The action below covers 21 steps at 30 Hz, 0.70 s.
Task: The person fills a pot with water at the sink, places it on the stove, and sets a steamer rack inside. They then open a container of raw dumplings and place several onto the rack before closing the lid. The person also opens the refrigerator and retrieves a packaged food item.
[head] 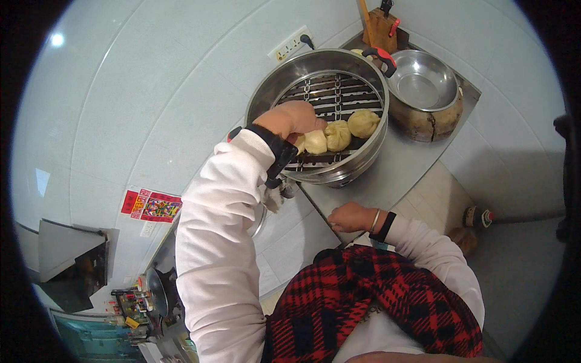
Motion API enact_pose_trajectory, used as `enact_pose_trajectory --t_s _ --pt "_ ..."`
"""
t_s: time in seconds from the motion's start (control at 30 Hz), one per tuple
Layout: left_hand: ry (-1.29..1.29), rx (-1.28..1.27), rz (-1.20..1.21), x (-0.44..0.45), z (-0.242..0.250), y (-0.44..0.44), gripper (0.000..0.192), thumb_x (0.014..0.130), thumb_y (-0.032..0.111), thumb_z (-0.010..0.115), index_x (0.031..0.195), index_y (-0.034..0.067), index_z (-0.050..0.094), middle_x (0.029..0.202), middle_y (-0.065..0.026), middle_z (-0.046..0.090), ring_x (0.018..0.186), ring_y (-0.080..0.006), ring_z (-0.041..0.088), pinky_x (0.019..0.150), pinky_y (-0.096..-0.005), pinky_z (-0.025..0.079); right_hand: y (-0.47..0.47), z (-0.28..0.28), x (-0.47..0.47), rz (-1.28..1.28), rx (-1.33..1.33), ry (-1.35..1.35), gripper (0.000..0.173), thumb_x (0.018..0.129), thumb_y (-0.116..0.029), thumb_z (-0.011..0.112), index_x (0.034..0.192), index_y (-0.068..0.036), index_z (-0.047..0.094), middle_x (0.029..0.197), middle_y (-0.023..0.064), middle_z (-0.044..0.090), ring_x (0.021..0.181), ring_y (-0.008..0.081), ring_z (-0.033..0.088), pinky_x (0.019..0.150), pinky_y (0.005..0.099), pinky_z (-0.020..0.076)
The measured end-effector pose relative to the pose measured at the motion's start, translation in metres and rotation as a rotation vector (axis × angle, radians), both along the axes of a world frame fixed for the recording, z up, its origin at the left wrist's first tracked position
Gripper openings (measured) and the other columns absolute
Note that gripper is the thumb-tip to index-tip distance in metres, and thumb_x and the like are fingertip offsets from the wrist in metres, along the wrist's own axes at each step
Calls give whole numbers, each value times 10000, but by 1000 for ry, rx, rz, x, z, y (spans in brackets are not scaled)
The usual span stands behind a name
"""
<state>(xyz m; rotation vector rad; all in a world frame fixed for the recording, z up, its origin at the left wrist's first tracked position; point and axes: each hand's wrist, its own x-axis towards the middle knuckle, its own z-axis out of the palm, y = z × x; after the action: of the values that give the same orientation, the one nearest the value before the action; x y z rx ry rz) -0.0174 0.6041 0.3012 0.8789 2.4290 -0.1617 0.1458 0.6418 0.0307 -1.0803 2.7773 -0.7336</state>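
Note:
Inside a round stainless-steel steamer [272,90], my left hand [292,119] reaches down over a row of pale yellow steamed buns [338,136]. Its fingers are bent against a bun [315,143] near the row's left end; the hand hides whether they grip it. Another bun [364,123] sits at the right end, close to the steamer wall. The buns rest on a slotted metal rack [336,93]. My right hand [352,217] is curled by the front edge of the grey countertop [358,190], below the steamer, with nothing visible in it.
Right of the steamer, a steel bowl [420,84] sits on a worn round vessel [426,120]. Behind are a wooden knife block [381,29] and a power strip [290,44] on the wall. A black wok [156,292] is at the lower left; a dark bottle [474,217] stands at the right.

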Motion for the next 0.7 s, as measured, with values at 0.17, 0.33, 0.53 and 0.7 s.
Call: enact_pose_trajectory --t_s 0.17,0.33,0.53,0.7 --pt "23 -72 -156 13 -11 -6 526 850 430 481 674 -51 604 552 -138 572 461 -246 566 469 -350 441 -4 -2 0 5 12 -18 195 762 -271 544 773 -77 553 781 100 586 734 312 582 597 424 476" --pt "262 92 -240 21 6 -32 500 846 439 498 703 -25 620 564 -127 578 502 -224 585 501 -342 460 -19 -1 1 -3 90 -54 195 760 -271 545 775 -77 551 786 110 583 738 319 580 602 433 471" --pt "271 539 -23 10 55 -173 339 840 312 537 826 -18 615 646 -75 590 560 -141 574 536 -292 474 -50 -2 -2 -17 48 -98 181 759 -251 525 752 -79 582 760 119 600 714 324 590 596 433 473" --pt "329 413 346 -29 8 -338 298 817 275 574 849 -17 623 692 -91 613 628 -161 592 588 -304 474 -93 4 -11 -60 42 -93 185 784 -263 514 837 -98 577 837 105 595 766 312 583 630 421 471"
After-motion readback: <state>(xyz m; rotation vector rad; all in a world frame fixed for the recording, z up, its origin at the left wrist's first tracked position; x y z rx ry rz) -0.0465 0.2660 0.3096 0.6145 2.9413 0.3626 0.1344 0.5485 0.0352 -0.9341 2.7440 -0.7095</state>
